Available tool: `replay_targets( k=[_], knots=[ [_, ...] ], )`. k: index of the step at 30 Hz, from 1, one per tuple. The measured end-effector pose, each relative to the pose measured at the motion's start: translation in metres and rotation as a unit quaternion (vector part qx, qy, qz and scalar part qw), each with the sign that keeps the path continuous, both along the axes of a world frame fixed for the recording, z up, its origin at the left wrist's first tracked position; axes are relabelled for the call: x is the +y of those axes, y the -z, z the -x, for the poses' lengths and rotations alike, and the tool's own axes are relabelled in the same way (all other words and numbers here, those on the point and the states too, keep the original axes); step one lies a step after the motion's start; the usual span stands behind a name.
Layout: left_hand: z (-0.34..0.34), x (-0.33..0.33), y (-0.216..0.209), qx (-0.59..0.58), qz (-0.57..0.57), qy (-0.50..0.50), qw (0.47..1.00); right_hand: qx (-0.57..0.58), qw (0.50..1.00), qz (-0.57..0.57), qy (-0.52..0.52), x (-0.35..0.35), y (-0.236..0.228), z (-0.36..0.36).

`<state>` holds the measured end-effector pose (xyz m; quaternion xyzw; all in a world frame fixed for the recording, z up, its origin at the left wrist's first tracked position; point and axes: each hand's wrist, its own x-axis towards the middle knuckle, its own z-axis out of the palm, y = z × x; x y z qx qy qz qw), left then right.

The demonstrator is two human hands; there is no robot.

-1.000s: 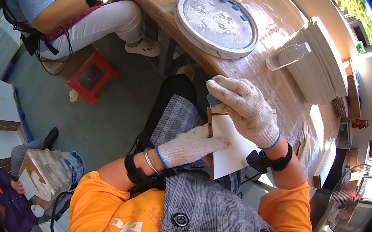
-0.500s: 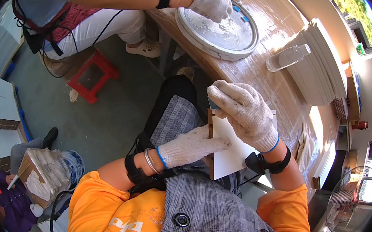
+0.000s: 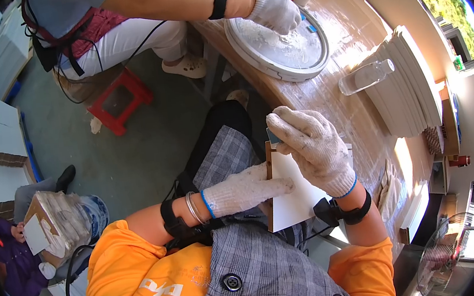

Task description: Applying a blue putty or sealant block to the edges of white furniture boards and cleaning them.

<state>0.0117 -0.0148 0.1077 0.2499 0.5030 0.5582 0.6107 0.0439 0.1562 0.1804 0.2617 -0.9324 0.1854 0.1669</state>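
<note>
Both my hands wear white knit gloves. My left hand lies flat against a white square tile with a brown edge, which stands tilted on my lap. My right hand is closed over a small grey-blue block at the tile's upper edge. Further up, another person's gloved hand presses on a round white turntable on the wooden table.
A stack of white tiles and a clear plastic bottle lie on the table at right. A red stool stands on the grey floor. A seated person with a wrapped bundle is at left. A fan stands at lower right.
The other person's gloved hand has come onto the turntable. My right hand has shifted slightly along the tile's upper edge; my left hand stays on the tile.
</note>
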Motion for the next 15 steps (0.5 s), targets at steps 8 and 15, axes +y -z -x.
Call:
replay_targets(
  k=[8, 15],
  knots=[
    [-0.001, 0.001, -0.006, 0.042, -0.022, -0.018, 0.999, -0.018, 1.000, -0.008, -0.013, -0.001, -0.004, 0.000],
    [-0.008, 0.002, 0.013, 0.002, -0.039, -0.035, 0.999, 0.017, 1.000, -0.012, -0.003, -0.002, -0.002, 0.000]
  ],
)
